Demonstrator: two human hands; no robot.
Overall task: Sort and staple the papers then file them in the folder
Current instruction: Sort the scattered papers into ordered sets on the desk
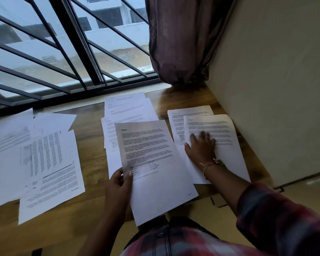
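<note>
Closest to the lens is a plaid sleeve (284, 218), and from it the right hand (201, 146) reaches out to lie flat on the right pile (229, 163), fingers spread and pressing the top page down. The left hand (118, 183) pinches the lower left edge of a single sheet (155, 163), thumb on top and fingers curled beneath, holding it tilted over the near edge of the table (92, 145).

By my judgement the job is in its first stage, sorting. The papers sit in three groups on the wood: a loose, fanned heap at the left (44, 163), a middle stack (126, 109) partly under the held sheet, and the right pile of at least two overlapping pages. None looks squared up or stapled, though a staple would be too small to make out here. No stapler or folder is in view, so stapling and filing are both left to do.

As for writing, the held sheet carries a bold heading that reads "Section 4", above paragraphs and a small table. Headings on the other pages are too blurred to read.
</note>
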